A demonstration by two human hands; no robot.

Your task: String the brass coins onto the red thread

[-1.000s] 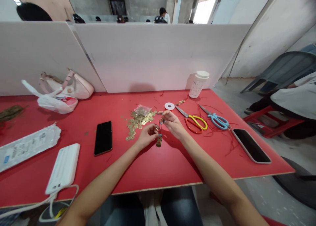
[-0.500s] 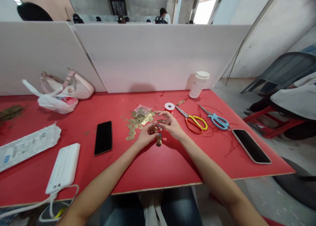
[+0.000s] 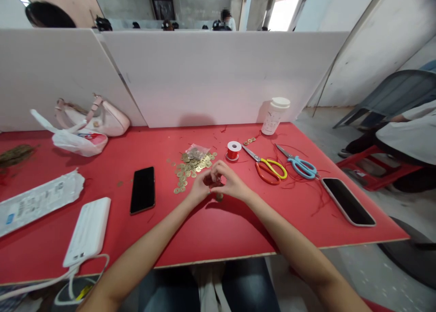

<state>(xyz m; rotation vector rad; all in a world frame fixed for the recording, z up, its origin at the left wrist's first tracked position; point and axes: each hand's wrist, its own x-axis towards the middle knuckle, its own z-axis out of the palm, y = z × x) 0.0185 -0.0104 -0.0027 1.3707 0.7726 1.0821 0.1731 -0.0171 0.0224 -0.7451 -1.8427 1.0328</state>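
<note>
My left hand (image 3: 200, 187) is closed on a string of brass coins (image 3: 220, 197), whose lower end hangs just below the fingers. Bent in against it, my right hand (image 3: 230, 181) is closed too, thumb and fingers pinched at the red cord of the string; the fingers hide most of the cord. Behind the left hand lies a pile of loose brass coins (image 3: 186, 170) with square holes, partly under a clear plastic bag (image 3: 198, 149). A white spool of red cord (image 3: 233, 152) stands upright beyond the right hand.
To the right lie red-and-yellow scissors (image 3: 271, 172), blue scissors (image 3: 302, 167), red cord scraps and a light-edged phone (image 3: 347, 202). A white cup (image 3: 275, 116) stands by the partition (image 3: 218, 80). At left are a black phone (image 3: 142, 190), a power bank (image 3: 87, 231) and a handbag (image 3: 114, 119).
My right hand has drawn its fingers inward and down against the left, uncovering the spool. The hanging coins are now more hidden.
</note>
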